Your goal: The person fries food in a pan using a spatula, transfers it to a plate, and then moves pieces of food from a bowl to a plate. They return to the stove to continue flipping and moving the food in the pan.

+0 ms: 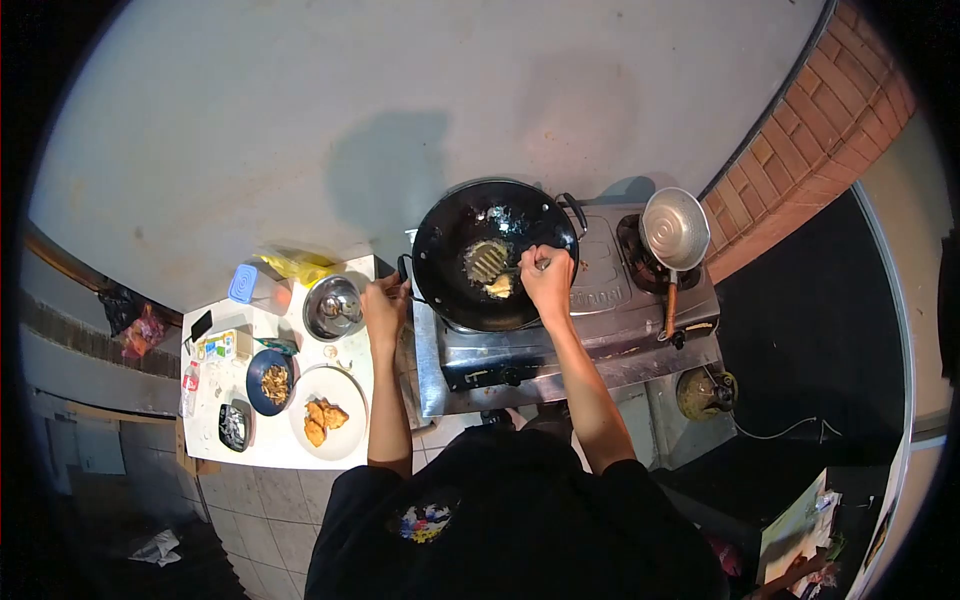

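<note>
A black wok (450,225) sits on the left burner of the stove, with oil pooled in its bottom. My right hand (548,280) is over the wok's right side, closed around the handle of a slotted spatula (487,262), whose head lies in the oil. Beside the spatula head is a pale yellow piece of food (499,288). At the wok's left side, my left hand (384,308) has its fingers curled at the wok's loop handle (403,268), partly hiding it. Just left of that hand stands a metal bowl (314,322) with something wet inside.
On the white table, a plate (352,447) bears fried pieces (322,420), near a dark blue bowl (254,385) of brownish food and a black container (234,428). A saucepan (676,230) rests on the right burner. A gas cylinder (700,394) stands below the stove (610,350).
</note>
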Tool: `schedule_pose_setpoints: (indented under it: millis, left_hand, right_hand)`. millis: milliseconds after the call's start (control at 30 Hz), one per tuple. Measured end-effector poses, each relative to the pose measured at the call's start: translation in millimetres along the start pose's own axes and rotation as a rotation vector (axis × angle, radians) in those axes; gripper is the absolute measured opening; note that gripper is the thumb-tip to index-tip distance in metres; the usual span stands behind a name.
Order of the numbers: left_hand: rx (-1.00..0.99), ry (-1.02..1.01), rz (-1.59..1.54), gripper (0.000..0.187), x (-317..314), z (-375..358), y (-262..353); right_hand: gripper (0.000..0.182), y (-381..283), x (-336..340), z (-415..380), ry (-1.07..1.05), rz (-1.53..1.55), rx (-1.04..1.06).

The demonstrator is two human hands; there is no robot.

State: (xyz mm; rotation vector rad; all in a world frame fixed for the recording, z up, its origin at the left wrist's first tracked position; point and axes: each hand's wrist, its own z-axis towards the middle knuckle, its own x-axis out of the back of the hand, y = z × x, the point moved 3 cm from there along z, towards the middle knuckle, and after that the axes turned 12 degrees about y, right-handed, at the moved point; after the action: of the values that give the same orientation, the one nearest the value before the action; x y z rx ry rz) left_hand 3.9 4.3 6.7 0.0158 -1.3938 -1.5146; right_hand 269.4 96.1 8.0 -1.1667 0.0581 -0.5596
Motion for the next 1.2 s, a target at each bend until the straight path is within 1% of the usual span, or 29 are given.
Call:
schedule_pose_setpoints:
  millis: [133,333,433,533,600,633,733,800,833,867,933,1000,1067,1100,1167,1200]
  left_hand:
    - [0.04,0.01,-0.012,0.035,-2.4,-4.6,-2.5]
    - [0.003,0.062,-0.008,0.029,-4.4,-6.7,-4.9]
    - [-0.02,0.081,-0.04,0.027,-8.1,-6.2,-12.3]
    - [-0.02,0.072,-0.044,0.029,-8.7,-3.8,-11.5]
    - [-0.088,0.087,0.046,0.032,-5.7,-4.9,-6.1]
    - [-0.089,0.09,0.047,0.032,-7.6,-4.0,-10.3]
    - [-0.063,0.09,0.02,0.037,-11.0,-3.6,-16.1]
    - [-0.02,0.128,-0.026,0.044,1.2,-5.8,5.1]
    - [-0.021,0.124,-0.021,0.044,1.9,-5.6,6.8]
    - [-0.012,0.148,-0.025,0.045,3.1,-5.2,7.6]
    - [-0.007,0.169,-0.026,0.047,5.2,-2.7,9.1]
    - [-0.005,0.15,-0.091,0.039,6.7,0.5,10.9]
    - [-0.013,0.131,-0.078,0.037,8.1,1.2,14.1]
    - [-0.018,0.113,-0.065,0.035,9.2,1.1,14.9]
    - [-0.011,0.097,-0.075,0.034,9.4,0.6,15.8]
    - [-0.002,0.08,-0.088,0.032,8.6,0.2,16.4]
  right_hand:
    - [0.025,-7.4,-0.3,-1.8,0.01,0.008,-0.012]
    - [0.025,-5.7,-0.2,-0.1,0.004,-0.017,0.03]
    - [0.025,-7.5,0.9,0.0,-0.005,-0.004,0.014]
    - [0.025,-6.4,0.6,2.0,-0.012,-0.003,0.03]
    - [0.027,-8.2,3.7,3.1,-0.119,-0.024,-0.042]
    - [0.027,-6.8,4.0,3.7,-0.119,-0.021,-0.04]
    - [0.026,-6.8,10.5,5.4,-0.044,0.096,-0.01]
    - [0.024,-11.9,19.4,11.6,-0.01,0.11,-0.006]
    - [0.022,-14.0,24.6,15.3,0.027,0.124,-0.002]
    - [0.019,-17.5,29.3,19.2,0.038,0.144,0.021]
    - [0.015,-35.4,45.0,28.1,-0.009,0.093,0.051]
    - [0.013,-39.7,54.1,33.4,-0.034,0.064,0.052]
    - [0.009,-44.1,57.9,35.1,-0.056,0.072,0.258]
    - [0.009,-42.5,59.6,34.6,-0.055,0.073,0.255]
    - [0.006,-43.2,60.0,30.8,-0.168,0.124,0.329]
    - [0.006,-42.8,61.7,29.5,-0.168,0.124,0.329]
